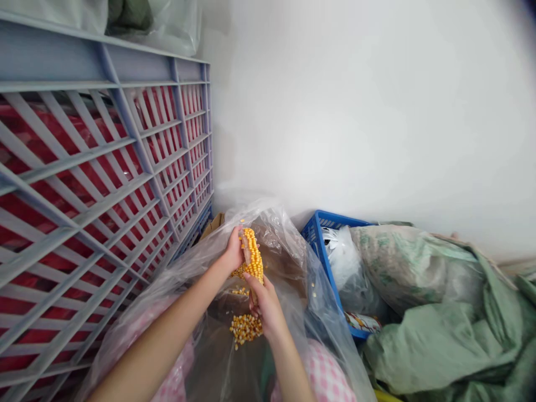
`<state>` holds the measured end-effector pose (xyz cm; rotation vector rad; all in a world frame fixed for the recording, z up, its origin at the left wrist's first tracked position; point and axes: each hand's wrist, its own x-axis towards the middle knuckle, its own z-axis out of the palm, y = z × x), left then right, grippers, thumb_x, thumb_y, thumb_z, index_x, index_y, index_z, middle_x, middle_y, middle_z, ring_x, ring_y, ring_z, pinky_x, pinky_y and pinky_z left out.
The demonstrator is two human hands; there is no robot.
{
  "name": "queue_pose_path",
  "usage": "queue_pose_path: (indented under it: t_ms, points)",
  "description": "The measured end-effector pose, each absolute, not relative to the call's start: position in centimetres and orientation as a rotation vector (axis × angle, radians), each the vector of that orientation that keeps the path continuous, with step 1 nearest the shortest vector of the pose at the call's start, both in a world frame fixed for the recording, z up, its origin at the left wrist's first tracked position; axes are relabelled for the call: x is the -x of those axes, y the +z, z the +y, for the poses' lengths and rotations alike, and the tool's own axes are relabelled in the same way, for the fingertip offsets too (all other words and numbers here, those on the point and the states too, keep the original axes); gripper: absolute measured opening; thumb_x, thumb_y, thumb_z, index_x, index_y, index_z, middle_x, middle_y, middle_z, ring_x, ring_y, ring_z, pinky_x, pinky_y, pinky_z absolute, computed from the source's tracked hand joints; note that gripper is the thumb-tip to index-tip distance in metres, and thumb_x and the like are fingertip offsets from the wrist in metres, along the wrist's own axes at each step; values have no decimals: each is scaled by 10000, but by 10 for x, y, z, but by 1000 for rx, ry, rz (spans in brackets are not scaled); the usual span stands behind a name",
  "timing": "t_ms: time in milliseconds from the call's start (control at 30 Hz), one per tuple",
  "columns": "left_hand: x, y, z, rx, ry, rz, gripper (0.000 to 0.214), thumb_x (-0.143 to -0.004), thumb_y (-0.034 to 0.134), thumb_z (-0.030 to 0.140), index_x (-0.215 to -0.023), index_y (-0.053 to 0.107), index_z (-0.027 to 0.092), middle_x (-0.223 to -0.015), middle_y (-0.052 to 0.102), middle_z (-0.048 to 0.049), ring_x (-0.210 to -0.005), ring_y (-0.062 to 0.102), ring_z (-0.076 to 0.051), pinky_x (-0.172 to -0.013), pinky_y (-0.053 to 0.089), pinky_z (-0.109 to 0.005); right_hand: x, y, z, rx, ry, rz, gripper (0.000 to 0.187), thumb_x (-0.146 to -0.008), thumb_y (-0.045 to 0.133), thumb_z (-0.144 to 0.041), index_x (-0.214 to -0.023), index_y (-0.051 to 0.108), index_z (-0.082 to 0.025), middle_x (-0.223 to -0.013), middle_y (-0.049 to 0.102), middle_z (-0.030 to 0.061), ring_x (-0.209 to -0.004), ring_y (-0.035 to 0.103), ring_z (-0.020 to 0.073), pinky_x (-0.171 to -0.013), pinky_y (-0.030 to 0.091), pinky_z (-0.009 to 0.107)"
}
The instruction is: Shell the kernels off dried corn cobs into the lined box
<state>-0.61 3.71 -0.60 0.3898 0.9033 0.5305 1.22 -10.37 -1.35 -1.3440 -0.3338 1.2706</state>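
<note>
While both hands squeeze corn cob (252,258) — left hand (232,251) at top, right hand (264,304) lower — cob sits above clear plastic bag (285,240), loose kernels (245,329) inside. Cob hard, stiff, bumpy; hold bare strip.

We see, at upper left, a matt grey plastic crate (104,72); at centre, a corn cob (252,257) with glossy kernels inside a thin, shiny clear plastic bag (285,245); at right, a dull woven green sack (431,346); behind, a smooth matt white wall (368,111).
</note>
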Motion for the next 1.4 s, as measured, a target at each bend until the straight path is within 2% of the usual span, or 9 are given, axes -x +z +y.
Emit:
queue_pose_path:
  t_ms: [67,400,567,633,767,1067,1200,1300,1400]
  points:
    - [9,-6,39,-413,530,926,383,-791,401,505,-620,496,177,-465,541,-14,-400,517,-146,-412,411,-255,-10,-13,-102,1378,1246,-379,338,-653,641,-438,-808,479,-186,-399,355,-116,-308,301,38,-307,168,169]
    - [4,-3,34,-439,610,874,336,-841,277,292,-596,477,176,-444,520,-5,-375,497,-119,-411,413,-226,-14,-12,-106,1358,1293,-336,351,-657,636,-463,-808,475,-190,-384,366,-110,-297,280,37,-302,133,163]
    - [9,-5,36,-396,577,856,406,-806,372,485,-588,498,166,-447,531,-18,-372,504,-129,-374,402,-233,-12,-13,-104,1389,1251,-393,347,-657,649,-443,-826,497,-181,-405,371,-109,-301,307,41,-302,178,170]
    - [11,-5,37,-392,571,876,362,-800,412,435,-563,479,169,-418,513,-9,-345,482,-114,-365,397,-219,-9,-13,-102,1421,1238,-419,339,-658,654,-418,-842,510,-173,-431,388,-105,-308,324,40,-308,205,174]
    - [12,-5,41,-411,562,889,323,-810,377,330,-542,463,172,-393,493,-10,-316,455,-105,-351,384,-207,-8,-12,-100,1428,1255,-449,318,-682,631,-378,-889,520,-164,-455,410,-99,-317,340,42,-314,231,177]
    - [6,-2,38,-453,556,877,343,-826,323,345,-606,514,163,-424,513,-19,-336,468,-117,-359,376,-214,-8,-10,-100,1381,1296,-382,333,-660,641,-424,-813,471,-182,-458,420,-97,-306,352,40,-292,187,168]
    - [8,-1,36,-471,545,924,347,-789,425,466,-622,503,172,-433,528,-12,-347,473,-118,-362,366,-213,-5,-10,-97,1370,1312,-360,334,-658,639,-424,-818,466,-187,-436,405,-101,-313,368,47,-289,185,160]
    - [8,-1,35,-466,531,972,311,-779,464,424,-592,476,176,-403,494,7,-333,452,-104,-366,356,-204,-5,-9,-96,1358,1327,-357,325,-662,632,-423,-804,465,-184,-401,389,-106,-302,341,44,-290,183,158]
    - [6,-1,35,-467,553,980,329,-815,365,381,-572,463,183,-391,475,4,-324,436,-112,-361,344,-218,-7,-9,-97,1350,1332,-354,332,-659,629,-435,-799,461,-185,-393,395,-104,-298,331,44,-290,183,156]
